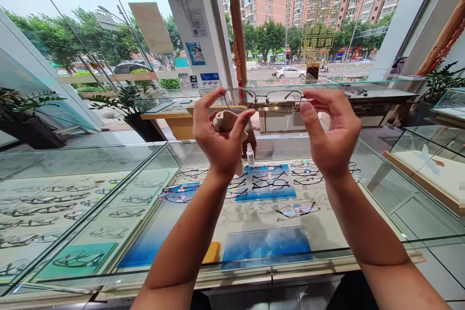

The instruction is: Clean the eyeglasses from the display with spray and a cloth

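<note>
A pair of thin dark-rimmed eyeglasses (260, 99) is held up in front of me, level with the window's lower part. My left hand (221, 131) grips its left end with the fingertips and also has a beige cloth (225, 121) tucked in the palm. At the other end, my right hand (332, 131) pinches the frame between thumb and fingers. Below them a small white bottle (250, 154) stands upright on the glass display case (269, 147). Several eyeglasses (271, 183) lie in rows inside the case, under the glass.
A single pair of eyeglasses (298, 209) lies nearer me in the case, behind a blue card (267, 244). Part of a yellow box (211, 253) shows beside my left forearm. Another glass case (39, 198) adjoins at left. Potted plants (140, 111) stand near the windows.
</note>
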A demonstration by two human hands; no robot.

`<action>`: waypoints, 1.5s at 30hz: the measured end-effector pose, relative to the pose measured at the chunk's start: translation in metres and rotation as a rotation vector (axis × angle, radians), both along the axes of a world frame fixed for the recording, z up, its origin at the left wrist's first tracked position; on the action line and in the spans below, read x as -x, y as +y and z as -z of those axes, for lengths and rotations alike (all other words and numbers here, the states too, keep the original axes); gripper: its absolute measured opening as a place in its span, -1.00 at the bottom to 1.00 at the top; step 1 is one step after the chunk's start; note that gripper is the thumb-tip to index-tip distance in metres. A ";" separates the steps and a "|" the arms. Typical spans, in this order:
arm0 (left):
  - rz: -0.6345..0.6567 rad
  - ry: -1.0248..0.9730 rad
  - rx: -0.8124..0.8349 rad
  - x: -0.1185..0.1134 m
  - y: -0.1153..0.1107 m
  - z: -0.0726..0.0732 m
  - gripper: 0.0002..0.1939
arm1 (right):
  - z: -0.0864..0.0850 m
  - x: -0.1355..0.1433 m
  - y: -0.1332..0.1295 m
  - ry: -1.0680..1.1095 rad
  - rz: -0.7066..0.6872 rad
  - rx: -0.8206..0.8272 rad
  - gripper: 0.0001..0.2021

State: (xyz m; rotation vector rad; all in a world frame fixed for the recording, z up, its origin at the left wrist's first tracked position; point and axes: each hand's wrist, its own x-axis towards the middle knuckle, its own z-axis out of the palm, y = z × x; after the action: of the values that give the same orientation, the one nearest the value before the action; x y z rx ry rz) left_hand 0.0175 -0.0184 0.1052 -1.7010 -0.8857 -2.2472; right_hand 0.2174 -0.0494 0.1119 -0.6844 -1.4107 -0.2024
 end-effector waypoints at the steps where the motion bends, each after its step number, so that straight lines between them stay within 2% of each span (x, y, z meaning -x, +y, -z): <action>1: 0.004 0.003 -0.006 0.001 0.002 0.000 -0.43 | 0.000 0.000 -0.001 0.005 0.008 -0.005 -0.77; 7: 0.077 0.021 0.007 0.002 0.010 0.001 -0.50 | -0.001 0.002 -0.004 0.039 0.009 -0.025 -0.79; 12: 0.032 -0.012 0.040 0.000 0.006 0.001 -0.43 | 0.000 0.001 0.002 0.069 -0.039 0.010 -0.80; 21: 0.075 -0.055 0.154 -0.003 0.001 0.007 -0.38 | 0.000 -0.001 0.008 0.053 -0.025 0.034 -0.76; 24: 0.096 -0.065 0.179 -0.006 -0.001 0.006 -0.39 | 0.001 -0.001 0.008 0.076 -0.061 0.045 -0.77; 29: -0.056 -0.077 0.065 -0.008 -0.011 0.001 -0.39 | 0.002 -0.002 0.012 0.092 -0.138 0.137 -0.73; 32: -0.093 -0.058 0.029 -0.008 -0.013 0.000 -0.38 | 0.004 -0.002 0.015 0.118 -0.195 0.172 -0.71; 40: 0.018 -0.082 0.006 -0.013 -0.001 0.005 -0.37 | 0.005 0.000 0.012 0.124 -0.149 0.094 -0.72; 45: 0.077 -0.126 -0.043 -0.019 0.000 0.005 -0.39 | 0.005 0.001 0.012 0.168 -0.194 0.108 -0.75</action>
State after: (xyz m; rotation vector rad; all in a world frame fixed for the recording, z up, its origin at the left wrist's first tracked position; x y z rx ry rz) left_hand 0.0363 -0.0188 0.1006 -1.6163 -0.8035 -2.4292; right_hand 0.2168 -0.0375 0.1067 -0.6335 -1.3233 0.0830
